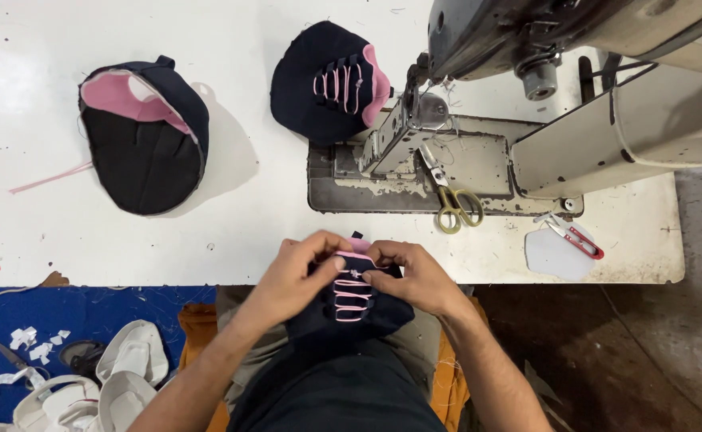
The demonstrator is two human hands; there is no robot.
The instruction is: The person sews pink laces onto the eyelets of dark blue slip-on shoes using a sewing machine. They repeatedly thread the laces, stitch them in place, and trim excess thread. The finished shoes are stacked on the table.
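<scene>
Surface: a white worktable [231,216], scuffed and flecked with thread ends, runs across the upper half of your view; an industrial sewing machine [527,104] stands on its right part, on a worn metal bed plate [343,188]; beyond the table's right edge you see bare brown floor [647,344]; at lower left, a blue mat [63,312] strewn with white scraps.

On the table: one stack of navy shoe uppers with pink lining [143,132], upper left, a loose pink strip [51,178] trailing from it; a second navy upper with pink lacing [331,80] against the machine's needle end; yellow-handled scissors [451,196] on the bed plate; red thread snips [579,238] lying on a pale flat template [555,256] near the right corner.

In your hands: a navy upper with pink laces [351,300], held just below the table's near edge, over your lap; your left hand [295,276] clasps its left side, fingers curled shut on the fabric; your right hand [415,276] pinches its top edge by the laces, likewise closed on it.

Cut off or unclear: the machine's upper arm leaves the frame at top right; white shoe pieces [123,372] at lower left are partly out of frame; a dark tool [11,356] on the mat is too small to identify.

Packages, labels, signs: no markings are legible from here.
</scene>
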